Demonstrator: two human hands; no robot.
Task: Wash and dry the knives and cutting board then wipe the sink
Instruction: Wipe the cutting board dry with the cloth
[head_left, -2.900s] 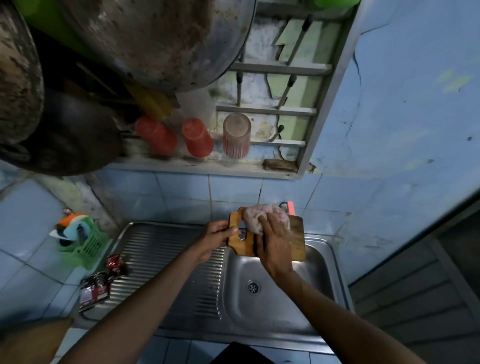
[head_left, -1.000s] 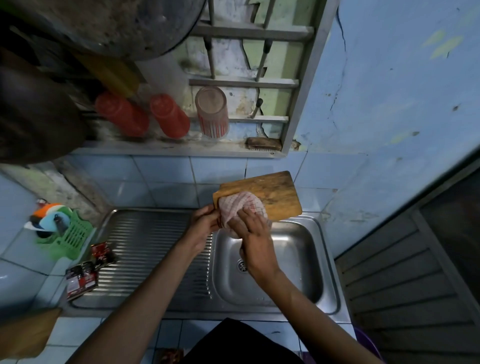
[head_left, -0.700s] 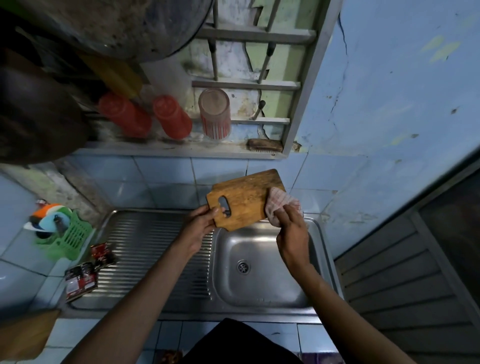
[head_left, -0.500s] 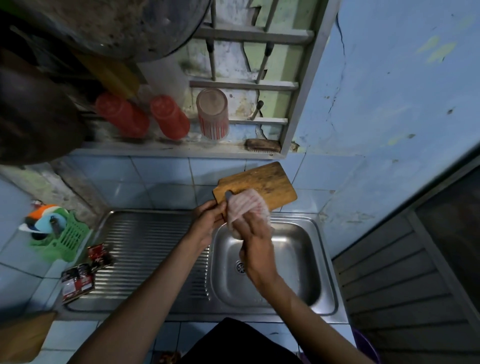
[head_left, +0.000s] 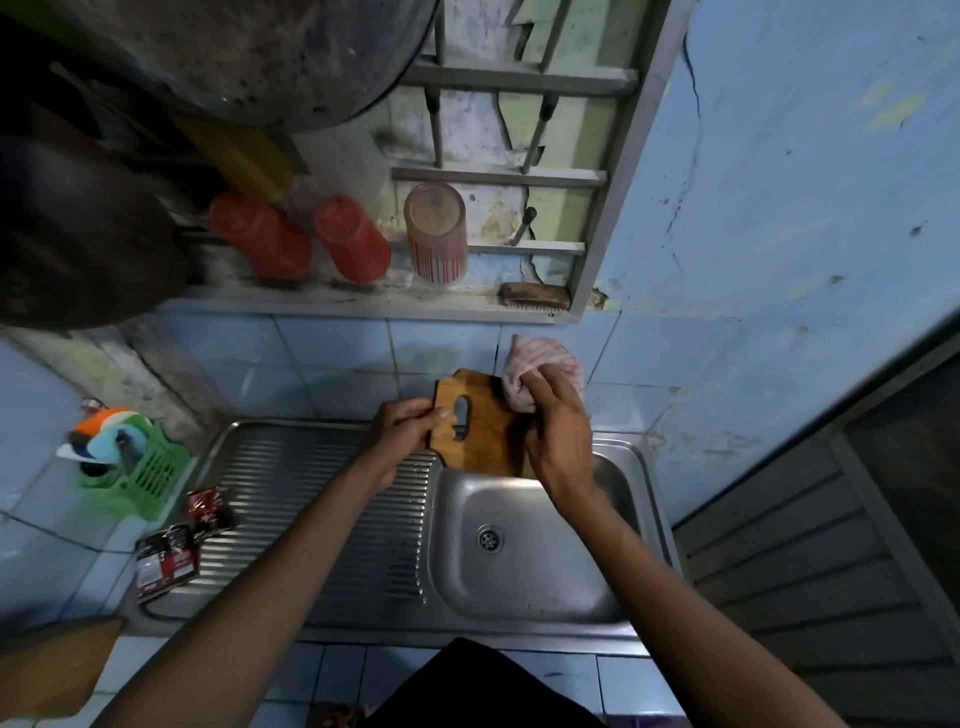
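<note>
Sliding the cloth (head_left: 540, 371) from the near end to the far end of the cutting board (head_left: 480, 434), right hand (head_left: 558, 431) bunching it. Gripping the board's handle end with the left hand (head_left: 405, 434), over the sink (head_left: 530, 597). Still drying; sink-wiping remaining, knives unseen. Keeping close to the tiled wall (head_left: 332, 358), open basin below.

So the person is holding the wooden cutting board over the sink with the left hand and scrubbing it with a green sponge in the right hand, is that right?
Not quite. The head view shows no green sponge: the right hand grips a bunched pink-and-white checked cloth against the wooden cutting board. The rest holds: the left hand holds the board by its handle end over the sink.
</note>
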